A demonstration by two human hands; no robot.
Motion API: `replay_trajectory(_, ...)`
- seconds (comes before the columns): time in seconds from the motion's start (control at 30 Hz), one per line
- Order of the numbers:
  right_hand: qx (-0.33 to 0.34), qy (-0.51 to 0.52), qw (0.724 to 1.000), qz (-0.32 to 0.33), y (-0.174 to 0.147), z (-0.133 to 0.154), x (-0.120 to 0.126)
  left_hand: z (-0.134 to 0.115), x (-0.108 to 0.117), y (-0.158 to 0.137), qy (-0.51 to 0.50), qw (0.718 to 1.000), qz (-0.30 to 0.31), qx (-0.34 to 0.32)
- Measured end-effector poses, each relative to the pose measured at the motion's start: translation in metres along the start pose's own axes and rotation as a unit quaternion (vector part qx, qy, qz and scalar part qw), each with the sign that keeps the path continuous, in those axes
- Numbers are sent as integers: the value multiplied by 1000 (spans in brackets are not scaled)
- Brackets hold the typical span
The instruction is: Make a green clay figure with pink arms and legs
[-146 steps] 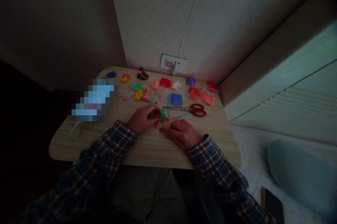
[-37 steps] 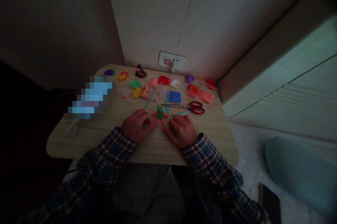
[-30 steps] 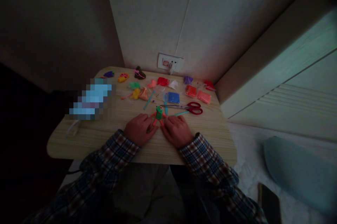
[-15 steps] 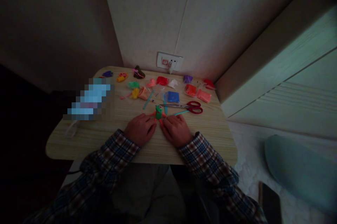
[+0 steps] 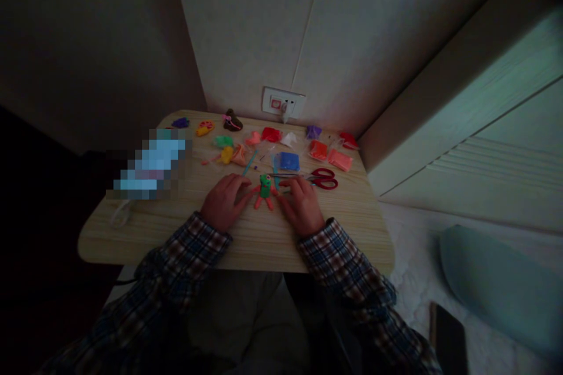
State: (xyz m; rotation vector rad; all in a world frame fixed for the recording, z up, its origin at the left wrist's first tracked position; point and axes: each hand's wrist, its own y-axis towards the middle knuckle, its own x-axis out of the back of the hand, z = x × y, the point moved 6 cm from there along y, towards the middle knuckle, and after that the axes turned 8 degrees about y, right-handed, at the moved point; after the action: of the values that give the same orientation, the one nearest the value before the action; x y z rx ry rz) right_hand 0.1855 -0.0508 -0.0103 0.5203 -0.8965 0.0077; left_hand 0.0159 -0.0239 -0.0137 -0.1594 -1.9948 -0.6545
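Figurine [image 5: 265,187], grn body, on tbl [image 5: 259,249], btwn hands [image 5: 221,205]

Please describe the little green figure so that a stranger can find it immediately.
On the wood-grained table, look between the left hand and the right hand. The green figure is there; unlike the blue packet beyond it, it has pinkish arms and legs.

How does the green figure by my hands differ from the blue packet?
Colour: the green figure has pinkish-orange limbs, while the blue packet looks blue throughout.
Shape: the green figure has a head and spread limbs; the blue packet is a plain, roughly rectangular block.
Place: the green figure is between the left hand and right hand; the blue packet lies farther back.
Both are on the table.
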Motion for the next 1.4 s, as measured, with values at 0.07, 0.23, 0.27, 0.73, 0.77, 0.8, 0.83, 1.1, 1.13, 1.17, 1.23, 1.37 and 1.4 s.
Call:
replay_trajectory(0.07, 5, 18, 1000, 5, 2, 0, -3, -2, -4, 1, -8, 1000, 3, -13)
replay_trajectory(0.23, -9, 7, 1000, 8, 3, -4, -5, -3, -5, 3, 2, 1000, -8, -23)
replay_trajectory(0.27, -15, -2, 1000, 8, 3, -4, -5, -3, -5, 3, 10, 1000, -10, -25)
replay_trajectory(0.73, -25, -28, 999, 24, 6, -5, -9, -4, -4, 3, 35, 998, -35, -44)
replay_trajectory(0.77, -24, -26, 999, 24, 6, -5, -9, -4, -4, 4, 33, 998, -35, -43)
replay_trajectory(0.8, -22, -25, 999, 23, 6, -5, -9, -4, -4, 4, 31, 998, -34, -42)
replay_trajectory(0.83, -22, -26, 999, 21, 6, -6, -10, -4, -4, 4, 31, 998, -33, -41)
replay_trajectory(1.1, -22, -29, 999, 16, 6, -6, -10, -5, -4, 5, 37, 999, -21, -29)
replay_trajectory(1.13, -21, -25, 999, 17, 6, -6, -9, -5, -4, 5, 35, 999, -21, -28)
replay_trajectory(1.17, -20, -19, 999, 17, 5, -6, -9, -5, -5, 5, 32, 999, -21, -27)
replay_trajectory(1.23, -19, -2, 1000, 18, 5, -6, -9, -4, -5, 5, 25, 999, -21, -29)
replay_trajectory(1.37, -25, 42, 998, 25, 9, -5, -10, 1, -5, 4, 7, 1000, -15, -21)
replay_trajectory(1.4, -28, 54, 998, 29, 11, -4, -11, 2, -5, 4, 1, 1000, -14, -16)
